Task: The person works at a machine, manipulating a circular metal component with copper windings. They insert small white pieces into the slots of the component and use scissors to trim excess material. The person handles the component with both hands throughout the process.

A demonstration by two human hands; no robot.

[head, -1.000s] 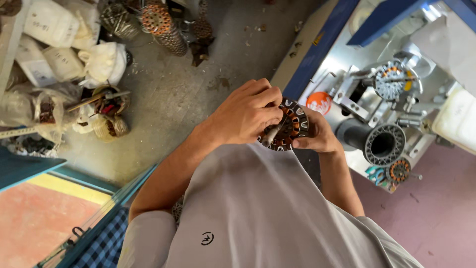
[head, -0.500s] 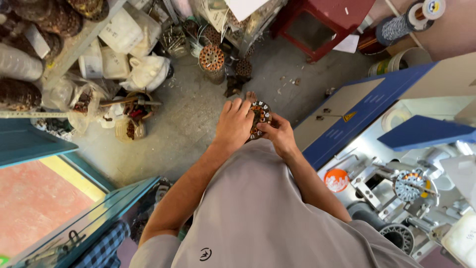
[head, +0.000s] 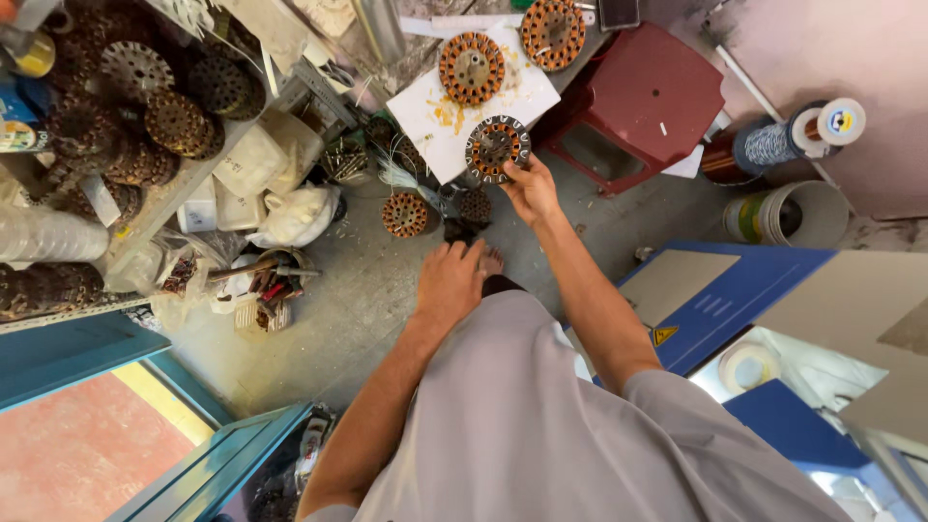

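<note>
My right hand [head: 530, 189] reaches forward and grips a round wound stator [head: 497, 148] with copper coils by its lower edge. It hangs at the near edge of a white board [head: 435, 130] on which two similar orange-wound stators [head: 472, 69] lie. My left hand [head: 450, 280] hangs lower, near my grey shirt, fingers loosely apart and holding nothing. Another stator [head: 404, 215] stands on the concrete floor just left of it.
Shelves [head: 116, 126] at the left hold several dark stators, plastic bags and tins. A red plastic stool [head: 646, 101] stands behind the board, with a wire spool [head: 785, 140] and a bucket [head: 793, 215] to its right. A blue machine housing [head: 715, 300] sits at lower right.
My view has turned away from the machine toward the shelves and stool. My left hand has let go of the stator and dropped; my right hand has carried it out to the white board.
</note>
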